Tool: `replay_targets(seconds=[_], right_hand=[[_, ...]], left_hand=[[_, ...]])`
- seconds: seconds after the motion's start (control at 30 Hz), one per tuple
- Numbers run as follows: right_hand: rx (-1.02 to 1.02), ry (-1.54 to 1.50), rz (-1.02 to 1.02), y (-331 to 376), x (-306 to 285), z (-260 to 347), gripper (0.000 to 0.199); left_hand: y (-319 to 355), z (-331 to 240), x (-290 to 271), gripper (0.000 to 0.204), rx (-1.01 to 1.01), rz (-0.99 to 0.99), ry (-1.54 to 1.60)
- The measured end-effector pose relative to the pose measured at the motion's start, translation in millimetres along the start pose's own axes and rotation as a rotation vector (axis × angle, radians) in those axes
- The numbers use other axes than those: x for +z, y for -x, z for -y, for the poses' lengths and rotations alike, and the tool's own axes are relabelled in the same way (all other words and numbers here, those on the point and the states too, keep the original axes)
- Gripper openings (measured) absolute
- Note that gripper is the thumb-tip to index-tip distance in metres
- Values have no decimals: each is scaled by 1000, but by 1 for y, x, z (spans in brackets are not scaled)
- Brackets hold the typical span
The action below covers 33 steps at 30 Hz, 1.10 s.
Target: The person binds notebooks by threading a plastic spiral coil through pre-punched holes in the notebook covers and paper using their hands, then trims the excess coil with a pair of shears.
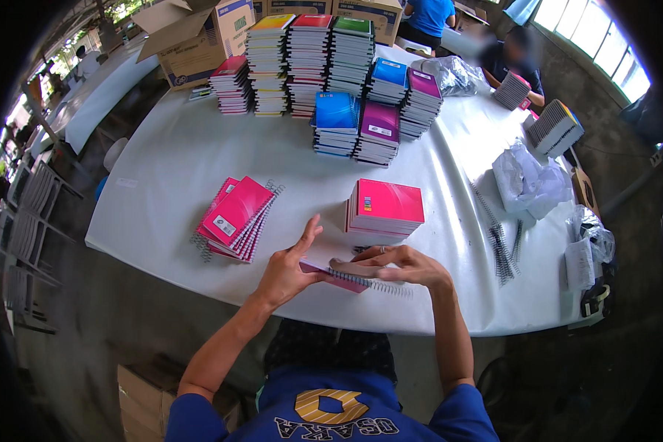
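In the head view, a pink-covered rectangular paper notebook (356, 286) is at the table's near edge, tilted, bound edge upward; its long axis runs from left to right, the right end slightly nearer the wearer. The left hand (281, 278) grips its left end, index finger raised. A thin spiral binding coil (395, 290) follows the bound edge and projects beyond the right end. The right hand (411, 265) extends its fingers leftward along the coil; whether they pinch it cannot be determined. Behind stands a squared stack of pink-covered notebooks (387, 204) on the white-covered table (155, 221).
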State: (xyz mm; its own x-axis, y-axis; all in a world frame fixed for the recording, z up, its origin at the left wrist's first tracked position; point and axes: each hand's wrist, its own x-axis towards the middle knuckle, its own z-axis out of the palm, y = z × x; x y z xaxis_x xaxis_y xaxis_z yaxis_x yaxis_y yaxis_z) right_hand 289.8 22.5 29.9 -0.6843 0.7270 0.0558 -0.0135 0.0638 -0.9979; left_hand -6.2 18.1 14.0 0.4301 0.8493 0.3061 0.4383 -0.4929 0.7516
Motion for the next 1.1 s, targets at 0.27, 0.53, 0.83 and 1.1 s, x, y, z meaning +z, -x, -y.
replay_targets(seconds=[0.27,0.53,0.83,1.1], right_hand=[[235,359,-21,-20,16,16,60],[149,310,-27,-27,17,17,52],[138,199,-16,-29,28,20,52],[220,484,-461,69,-2,55,47]], left_hand=[[10,14,10,112,-194,-57,397],[12,21,13,108,-72,-86,312],[10,15,6,106,-218,31,486],[6,43,-3,70,-22,316,591]])
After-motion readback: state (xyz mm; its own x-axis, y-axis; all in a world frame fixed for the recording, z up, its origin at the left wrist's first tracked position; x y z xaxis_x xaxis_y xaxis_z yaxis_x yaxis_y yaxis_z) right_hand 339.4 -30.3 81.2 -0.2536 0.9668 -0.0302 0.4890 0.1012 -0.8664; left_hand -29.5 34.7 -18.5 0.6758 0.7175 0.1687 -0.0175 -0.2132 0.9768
